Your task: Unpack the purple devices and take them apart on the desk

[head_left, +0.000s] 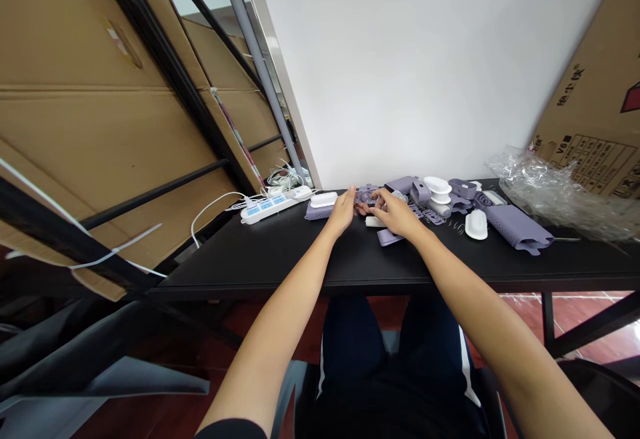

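Observation:
Over the back half of the black table, my left hand (344, 210) and my right hand (393, 212) come close together, fingers bent toward each other around a small item too hidden to name. Purple plastic parts (368, 192) show just behind the fingers. A white cylindrical piece (375, 222) lies below the hands, with a flat purple piece (389, 237) nearer the front. Left of my left hand, a white oval part (324, 200) rests on a purple one. Right of my right hand are stacked white oval parts (437, 186) and several purple parts.
A white power strip (270, 206) with cables lies at the table's left. On the right are a perforated purple shell (517, 227), a white oval piece (476, 224), small springs (456, 227) and clear plastic wrap (560, 192). Cardboard (600, 92) leans behind the wrap.

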`<state>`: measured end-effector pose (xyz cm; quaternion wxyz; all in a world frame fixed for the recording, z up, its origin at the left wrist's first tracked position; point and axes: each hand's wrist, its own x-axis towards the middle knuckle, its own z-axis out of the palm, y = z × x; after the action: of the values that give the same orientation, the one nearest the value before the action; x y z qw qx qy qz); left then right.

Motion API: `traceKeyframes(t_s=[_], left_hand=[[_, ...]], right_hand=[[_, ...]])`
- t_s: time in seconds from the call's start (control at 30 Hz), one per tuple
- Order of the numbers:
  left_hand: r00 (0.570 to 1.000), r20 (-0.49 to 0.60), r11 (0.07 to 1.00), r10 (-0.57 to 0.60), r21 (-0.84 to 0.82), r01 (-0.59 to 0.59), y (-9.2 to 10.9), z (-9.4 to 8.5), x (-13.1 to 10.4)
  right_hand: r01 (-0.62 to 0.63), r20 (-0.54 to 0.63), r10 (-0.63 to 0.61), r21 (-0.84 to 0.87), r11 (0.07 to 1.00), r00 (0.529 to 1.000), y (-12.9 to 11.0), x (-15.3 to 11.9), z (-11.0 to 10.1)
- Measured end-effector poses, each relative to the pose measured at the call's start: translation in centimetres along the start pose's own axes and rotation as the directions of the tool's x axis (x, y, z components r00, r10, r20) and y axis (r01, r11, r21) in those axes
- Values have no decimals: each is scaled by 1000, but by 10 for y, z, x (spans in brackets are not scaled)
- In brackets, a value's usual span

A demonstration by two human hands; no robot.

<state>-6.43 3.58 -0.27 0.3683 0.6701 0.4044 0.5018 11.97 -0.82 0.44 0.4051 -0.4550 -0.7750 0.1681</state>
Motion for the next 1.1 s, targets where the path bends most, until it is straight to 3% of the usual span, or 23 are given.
traceKeyframes(t_s=[0.37,0.63,0.87,1.1], left_hand=[[999,-17,998,34,-58,-35,0,0,-2],[996,-89,997,4,-77,-11,-2,-3,-1],[997,-78,999,8,-50,-12,-1,-2,-1],[951,-308,988,-40,133,85,0,-10,0]], right_hand=[[28,-28,-30,-56,998,999,2,1,0],[42,-49,-46,-85,995,998,5,0,1],[-19,-50,16,-64,998,999,0,-1,0],[-93,-127,89,-29,995,988,-5,-1,-4]])
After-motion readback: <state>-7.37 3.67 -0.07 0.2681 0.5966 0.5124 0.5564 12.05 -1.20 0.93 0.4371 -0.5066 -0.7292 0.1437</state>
